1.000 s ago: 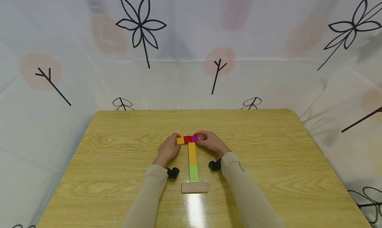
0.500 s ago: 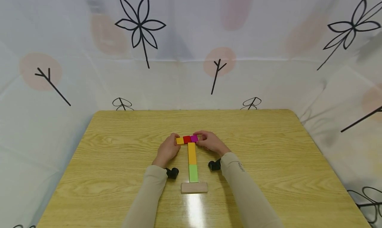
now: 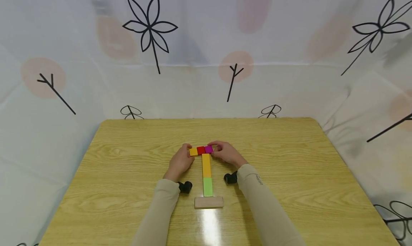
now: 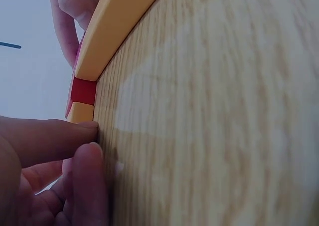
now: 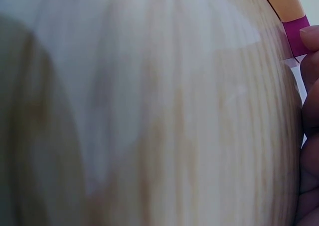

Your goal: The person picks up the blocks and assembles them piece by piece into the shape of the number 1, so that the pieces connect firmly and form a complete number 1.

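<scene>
Three small cubes stand in a slightly slanted row on the table: yellow [image 3: 193, 152], red [image 3: 201, 150] and purple [image 3: 208, 149]. My left hand [image 3: 181, 161] pinches the yellow cube at the row's left end, its thumb at the near face in the left wrist view. At the other end, my right hand [image 3: 227, 153] pinches the purple cube between thumb and index finger. Below the row a long orange block [image 3: 206, 165] points toward me, followed by a light green block [image 3: 207, 187]. A plain wooden block [image 3: 208, 202] lies crosswise at the near end.
The wood-grain table [image 3: 289, 156] reaches back to a white patterned cloth [image 3: 193, 88], which also hangs at both sides. Black wrist cameras [image 3: 185, 187] sit beneath the wrists, on either side of the block line.
</scene>
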### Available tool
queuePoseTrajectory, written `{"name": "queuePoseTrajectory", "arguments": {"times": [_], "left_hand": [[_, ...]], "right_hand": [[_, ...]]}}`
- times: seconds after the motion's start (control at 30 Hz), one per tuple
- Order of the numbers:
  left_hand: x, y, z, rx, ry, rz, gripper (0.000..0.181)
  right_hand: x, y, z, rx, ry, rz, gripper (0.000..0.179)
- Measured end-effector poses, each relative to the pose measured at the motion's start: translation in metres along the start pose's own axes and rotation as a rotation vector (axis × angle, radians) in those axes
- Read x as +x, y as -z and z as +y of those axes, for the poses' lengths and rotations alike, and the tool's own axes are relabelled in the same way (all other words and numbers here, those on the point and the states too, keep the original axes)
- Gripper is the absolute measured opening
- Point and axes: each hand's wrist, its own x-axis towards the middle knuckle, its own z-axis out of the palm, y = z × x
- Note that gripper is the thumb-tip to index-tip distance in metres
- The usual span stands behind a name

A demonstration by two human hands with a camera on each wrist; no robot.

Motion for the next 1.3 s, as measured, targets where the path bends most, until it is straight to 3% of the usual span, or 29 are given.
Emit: {"name": "queuePoseTrajectory", "arguments": {"times": [0.37,0.87,1.03,1.3], "left_hand": [[-0.0007,-0.0008,-0.0012,-0.027,0.004,-0.014,0.052],[-0.0004,0.0000,-0.0037,-0.008,-0.041,-0.010,0.058],[-0.0019,-0.0001,-0.0077,-0.011,-0.037,-0.029,0.060],[-0.0021,0.0006,-0.0081,-0.089,-0.052,-0.032,0.062]], "right_hand": [[-0.0022,-0.0005,-0.0025,-0.001,0.019,0.013,0.039],[-0.0021,-0.0012,-0.0013,-0.005,0.057,0.021,0.043],[-0.0046,-0.0027,-0.0013,0.004,0.064,-0.017,0.048],[-0.0078,-0.0006,0.0019,0.044,0.043,0.031,0.046]]}}
